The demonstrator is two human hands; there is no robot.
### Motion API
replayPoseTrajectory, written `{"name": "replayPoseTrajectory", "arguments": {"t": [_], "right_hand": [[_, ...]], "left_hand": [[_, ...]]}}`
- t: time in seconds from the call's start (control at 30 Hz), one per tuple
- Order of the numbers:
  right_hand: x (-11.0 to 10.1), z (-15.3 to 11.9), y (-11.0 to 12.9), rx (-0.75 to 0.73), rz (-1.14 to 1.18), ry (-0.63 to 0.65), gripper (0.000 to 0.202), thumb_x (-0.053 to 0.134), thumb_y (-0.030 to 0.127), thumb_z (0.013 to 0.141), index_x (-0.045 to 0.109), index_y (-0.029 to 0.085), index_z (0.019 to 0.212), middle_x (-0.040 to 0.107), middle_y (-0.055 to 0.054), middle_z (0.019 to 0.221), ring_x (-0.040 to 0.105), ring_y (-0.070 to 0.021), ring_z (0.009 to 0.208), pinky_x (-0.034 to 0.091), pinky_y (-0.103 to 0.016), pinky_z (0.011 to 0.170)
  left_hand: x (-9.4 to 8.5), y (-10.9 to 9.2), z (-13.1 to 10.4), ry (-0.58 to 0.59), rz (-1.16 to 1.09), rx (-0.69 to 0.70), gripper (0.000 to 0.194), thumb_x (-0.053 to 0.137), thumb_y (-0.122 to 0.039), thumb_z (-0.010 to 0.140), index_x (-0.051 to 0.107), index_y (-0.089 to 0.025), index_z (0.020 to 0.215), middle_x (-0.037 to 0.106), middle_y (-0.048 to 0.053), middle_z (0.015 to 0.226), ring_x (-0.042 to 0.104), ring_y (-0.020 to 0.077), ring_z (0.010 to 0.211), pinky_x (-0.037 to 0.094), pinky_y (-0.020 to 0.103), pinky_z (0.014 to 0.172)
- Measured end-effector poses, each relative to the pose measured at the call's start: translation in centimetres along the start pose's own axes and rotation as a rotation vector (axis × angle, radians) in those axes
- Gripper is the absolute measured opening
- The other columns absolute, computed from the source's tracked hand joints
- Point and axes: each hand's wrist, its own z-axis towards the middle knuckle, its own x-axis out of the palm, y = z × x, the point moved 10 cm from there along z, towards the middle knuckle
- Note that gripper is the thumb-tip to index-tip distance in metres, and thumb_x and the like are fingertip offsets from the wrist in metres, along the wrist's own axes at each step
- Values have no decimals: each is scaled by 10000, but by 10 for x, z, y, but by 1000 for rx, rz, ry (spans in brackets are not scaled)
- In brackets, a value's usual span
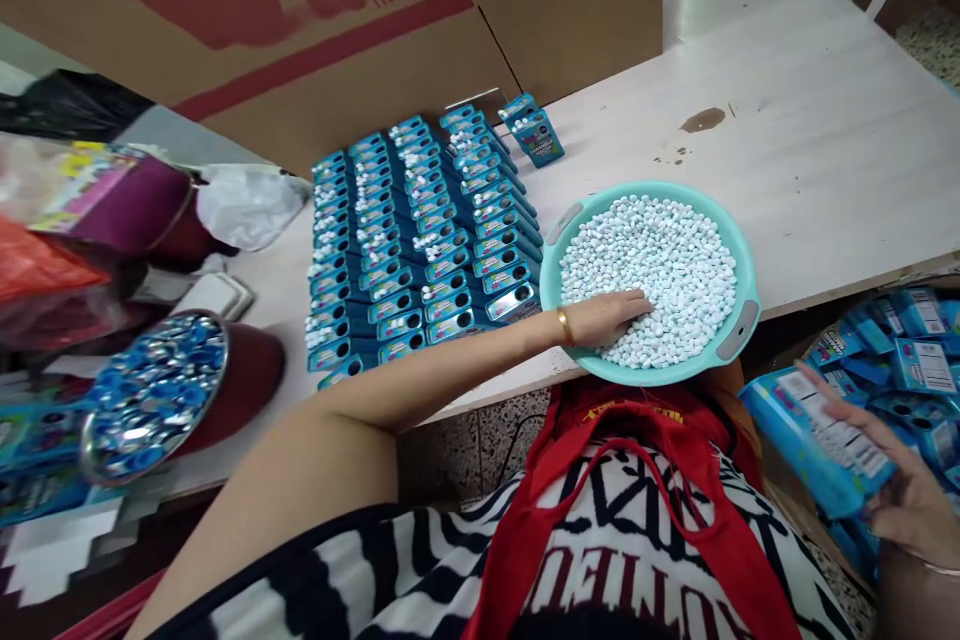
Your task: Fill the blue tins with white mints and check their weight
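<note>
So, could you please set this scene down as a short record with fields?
Left hand: fingers in the white pieces; hand over the near side of the bowl
Right hand: holds at least one blue box; hand at the lower right
Bowl: turquoise bowl at the table's near edge
Rows: blue boxes left of the bowl, many with white pieces on top
Far left: red pot of blue-and-silver pieces
Behind rows: large carton

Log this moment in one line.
left hand: touching pellets in basin | right hand: holds blue packaging | table: rows of blue boxes, pellets atop some
</note>
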Motion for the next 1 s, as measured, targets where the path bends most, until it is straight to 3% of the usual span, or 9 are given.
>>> {"name": "replayPoseTrajectory", "arguments": {"t": [0.07,0.1,0.2,0.37,0.5,0.7,0.77,0.9,1.0], "right_hand": [[51,-1,17,18,290,361,556,720,675,674,708,370,1139,551,-214,1407,595,-401,1215,584,-466,771],[68,-3,23,31,404,469,560,764,621,674,694,350,1160,515,-204,1447,562,-396,1261,573,-489,820],[95,-3,22,50,520,527,638,755,650,675,683,263,1177,594,-202,1359,597,-389,1228,540,-547,899],[111,4,9,115,353,341,484,677,581,802,704,226,1129,748,-98,971,725,-265,863,609,-367,753],[105,4,41,-30,172,306,387,706,427,827,681,219,1153,728,-79,1074,708,-227,944,596,-290,796],[31,27,94,-209,-133,-237,363,699,422,841,633,240,1148,704,-37,959,673,-201,790,566,-290,683],[33,46,114,-278,-287,-231,360,703,442,838,634,242,1130,695,-43,985,666,-213,840,552,-311,747],[62,83,144,-427,-502,-117,397,624,506,888,609,214,1156,690,-77,1021,669,-235,912,528,-313,740],[85,97,157,-535,-573,-97,429,571,519,918,585,180,1181,694,-105,1037,680,-254,946,527,-320,729]], "left_hand": [[1,-1,5,-38,-78,7,414,448,-82,844,533,-125,1246,608,141,1173,600,218,1057,488,332,937],[0,0,7,-67,-120,3,418,459,-86,834,534,-126,1244,617,137,1166,599,217,1058,487,339,944],[-5,7,10,-151,-250,-37,419,484,-119,828,541,-136,1242,640,115,1142,610,197,1007,497,337,920],[-18,14,0,-192,-362,-40,371,578,-307,881,564,-152,1218,653,102,1112,609,181,936,499,321,861],[-33,16,-12,-231,-372,-11,338,575,-313,906,584,-154,1204,659,96,1093,601,158,899,484,302,849],[-78,15,-34,-316,-327,4,325,583,-350,915,600,-169,1185,674,76,1006,586,136,819,471,270,768],[-102,6,-43,-331,-292,28,312,582,-348,915,609,-167,1167,678,71,986,591,135,823,470,267,765],[-151,-21,-61,-342,-216,71,272,570,-327,921,622,-179,1144,686,71,1041,618,140,902,478,273,816],[-170,-40,-64,-265,-148,93,257,555,-321,924,631,-191,1132,689,66,1017,625,139,877,479,269,795]]}}
